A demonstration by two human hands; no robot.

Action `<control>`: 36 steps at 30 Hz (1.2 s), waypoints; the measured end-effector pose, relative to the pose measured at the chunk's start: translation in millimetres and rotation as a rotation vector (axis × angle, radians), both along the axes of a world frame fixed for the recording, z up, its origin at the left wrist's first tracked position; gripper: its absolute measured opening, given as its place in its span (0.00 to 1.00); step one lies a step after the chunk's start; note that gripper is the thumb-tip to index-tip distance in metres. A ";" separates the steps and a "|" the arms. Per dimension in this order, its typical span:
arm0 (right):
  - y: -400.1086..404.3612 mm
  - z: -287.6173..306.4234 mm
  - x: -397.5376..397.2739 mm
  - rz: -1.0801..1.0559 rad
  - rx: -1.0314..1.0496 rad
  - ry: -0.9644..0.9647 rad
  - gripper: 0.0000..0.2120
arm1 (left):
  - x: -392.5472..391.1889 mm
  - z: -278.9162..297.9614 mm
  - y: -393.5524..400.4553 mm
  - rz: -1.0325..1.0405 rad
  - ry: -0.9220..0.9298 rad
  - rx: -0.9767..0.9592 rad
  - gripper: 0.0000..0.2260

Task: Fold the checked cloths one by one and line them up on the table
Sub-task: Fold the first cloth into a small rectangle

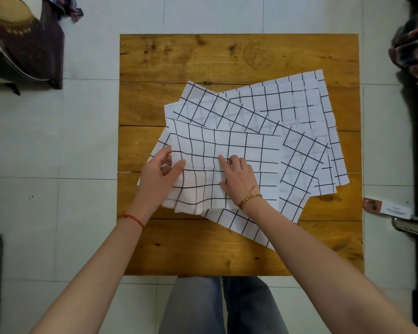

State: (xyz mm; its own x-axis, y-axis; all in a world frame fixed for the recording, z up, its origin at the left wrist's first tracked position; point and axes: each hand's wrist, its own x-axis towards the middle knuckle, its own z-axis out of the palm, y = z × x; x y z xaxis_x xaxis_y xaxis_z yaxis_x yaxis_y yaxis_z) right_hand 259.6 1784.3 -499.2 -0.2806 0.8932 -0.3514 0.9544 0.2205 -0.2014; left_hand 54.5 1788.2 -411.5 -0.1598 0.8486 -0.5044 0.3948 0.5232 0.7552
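Left hand pinches my top checked cloth's left edge; right hand presses flat on it, fingers relaxed; more cloths fanned beneath on the wooden table.

Even soft light, faint shadows, wide-angle bending at edges, slight blur.

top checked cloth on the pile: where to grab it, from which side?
Probably its left edge, coming from the left. The top checked cloth overhangs the cloths beneath there, and the left hand already pinches that edge while the right hand presses its middle flat. Its right edge lies flush on the pile, so it is harder to separate.
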 end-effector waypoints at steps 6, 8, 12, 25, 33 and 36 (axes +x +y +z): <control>3.2 -0.3 -4.8 -0.016 -0.019 0.061 0.35 | 40.2 17.9 9.0 -0.166 -0.092 0.071 0.18; 5.6 5.0 3.2 -0.062 0.016 0.129 0.30 | 59.2 15.2 11.1 -0.220 -0.099 0.106 0.20; 6.3 18.4 32.0 -0.261 0.075 0.251 0.25 | 100.1 5.5 9.7 -0.278 -0.132 0.117 0.22; -11.8 6.1 119.6 -0.501 0.078 0.185 0.17 | 123.8 -48.4 -7.7 -0.500 0.126 0.123 0.21; 13.7 9.9 84.6 -0.297 0.211 0.143 0.17 | 81.7 -71.3 17.5 -0.740 0.636 0.142 0.31; 29.3 8.6 57.8 -0.111 0.152 0.107 0.22 | 82.2 -76.8 29.4 -0.812 0.732 0.119 0.35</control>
State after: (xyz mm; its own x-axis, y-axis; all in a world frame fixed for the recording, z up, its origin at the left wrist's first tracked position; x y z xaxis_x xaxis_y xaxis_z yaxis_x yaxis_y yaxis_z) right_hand 317.4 1813.6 -490.6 -0.2061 0.9611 -0.1840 0.9494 0.1508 -0.2754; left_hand 136.7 1817.6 -488.3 0.2410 0.8733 -0.4234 0.9615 -0.1556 0.2264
